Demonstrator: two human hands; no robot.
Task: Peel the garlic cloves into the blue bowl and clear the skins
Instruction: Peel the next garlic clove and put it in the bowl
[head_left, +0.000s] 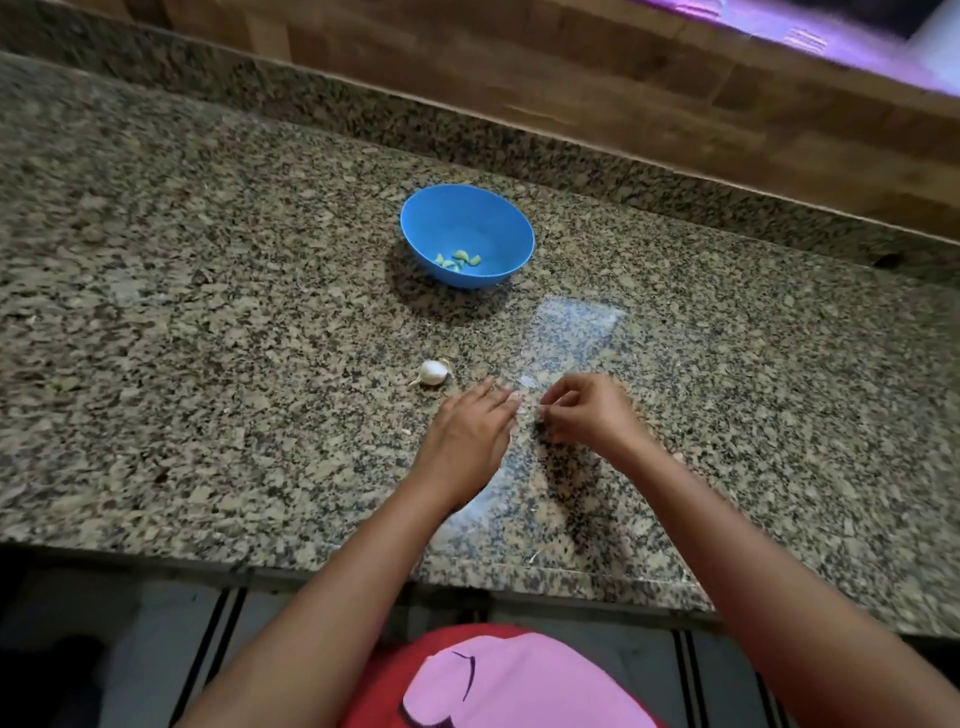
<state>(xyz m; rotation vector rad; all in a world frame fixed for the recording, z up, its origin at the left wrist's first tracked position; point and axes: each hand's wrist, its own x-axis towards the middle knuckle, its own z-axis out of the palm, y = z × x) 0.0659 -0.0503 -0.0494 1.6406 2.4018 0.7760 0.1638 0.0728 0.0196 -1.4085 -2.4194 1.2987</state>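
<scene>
Head: bowl, granite counter, perhaps wooden wall

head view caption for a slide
Left hand flat, right hand curled beside a garlic bulb; peeled cloves in blue bowl

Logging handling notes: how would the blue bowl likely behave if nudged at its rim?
The blue bowl looks plastic and holds only a few peeled cloves, so probably light. Its sides narrow toward the base, so it may tip. On the glossy granite counter it would likely slide.
</scene>
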